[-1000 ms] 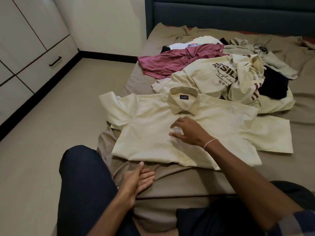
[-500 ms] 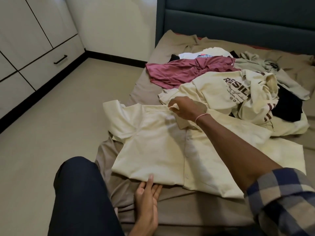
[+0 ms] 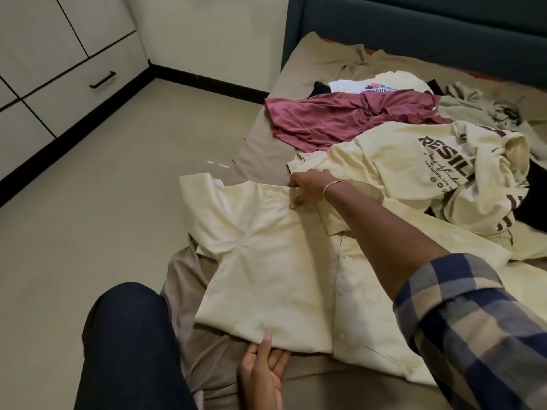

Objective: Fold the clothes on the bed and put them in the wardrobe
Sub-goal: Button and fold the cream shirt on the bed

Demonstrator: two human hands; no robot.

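Folding the cream shirt (image 3: 266, 276), we pinch shoulder with right hand (image 3: 307, 189), hem with left hand (image 3: 263, 369); next, sleeve beyond both grips should fold inward.

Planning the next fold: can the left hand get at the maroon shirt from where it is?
Probably not without leaning in. The left hand pinches the hem of the cream shirt at the near edge; the maroon shirt lies far up the bed, mostly uncovered.

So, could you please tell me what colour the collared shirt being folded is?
The collared shirt is plain pale cream, clearest in the head view.
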